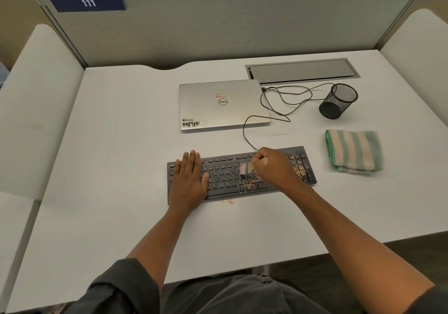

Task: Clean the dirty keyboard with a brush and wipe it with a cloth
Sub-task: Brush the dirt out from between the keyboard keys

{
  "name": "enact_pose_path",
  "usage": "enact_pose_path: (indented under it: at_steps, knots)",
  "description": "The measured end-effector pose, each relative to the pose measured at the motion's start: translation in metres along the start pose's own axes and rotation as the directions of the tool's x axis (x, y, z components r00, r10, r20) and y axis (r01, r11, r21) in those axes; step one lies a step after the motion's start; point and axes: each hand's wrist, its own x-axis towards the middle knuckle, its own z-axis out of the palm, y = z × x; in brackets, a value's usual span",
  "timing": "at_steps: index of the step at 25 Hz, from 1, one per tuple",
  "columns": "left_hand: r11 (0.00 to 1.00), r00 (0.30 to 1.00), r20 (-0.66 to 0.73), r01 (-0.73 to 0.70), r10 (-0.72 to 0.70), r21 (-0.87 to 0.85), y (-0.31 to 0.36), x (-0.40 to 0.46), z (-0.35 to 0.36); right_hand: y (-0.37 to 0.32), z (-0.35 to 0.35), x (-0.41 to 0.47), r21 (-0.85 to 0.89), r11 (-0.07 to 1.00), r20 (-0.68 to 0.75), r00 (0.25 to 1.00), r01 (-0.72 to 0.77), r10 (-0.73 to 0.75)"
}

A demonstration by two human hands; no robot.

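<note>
A black keyboard [225, 175] lies on the white desk [121, 168], with brown crumbs on its middle and right keys. My left hand [190, 180] rests flat on the keyboard's left end, fingers straight. My right hand [274, 166] grips a small brush [244, 169], blurred, whose bristles touch the middle keys. A folded green-and-cream striped cloth [354, 150] lies to the right of the keyboard, apart from it.
A shut silver laptop [221, 104] sits behind the keyboard, with a looping black cable [286, 100] running to it. A black mesh cup [338, 100] lies tipped at the back right. Some crumbs [228, 201] lie on the desk before the keyboard. Partition walls enclose the desk.
</note>
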Motion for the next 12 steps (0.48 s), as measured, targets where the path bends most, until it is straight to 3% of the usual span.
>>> enact_pose_path:
  at_steps: [5,9,12]
  knots:
    - [1.0,1.0,-0.003,0.001,-0.001,0.004,0.0,-0.001,0.0,-0.011,0.003,0.0,-0.122,0.99,0.16,0.986,0.074,-0.054]
    - [1.0,1.0,-0.005,0.004,-0.004,-0.004,0.001,0.0,-0.001,-0.02,-0.013,0.009,-0.121,0.989,0.149,0.987,0.082,-0.064]
    - [1.0,1.0,0.005,0.003,-0.003,0.001,0.001,-0.001,-0.001,-0.023,-0.006,0.009,-0.241,0.963,0.246,0.967,0.12,-0.06]
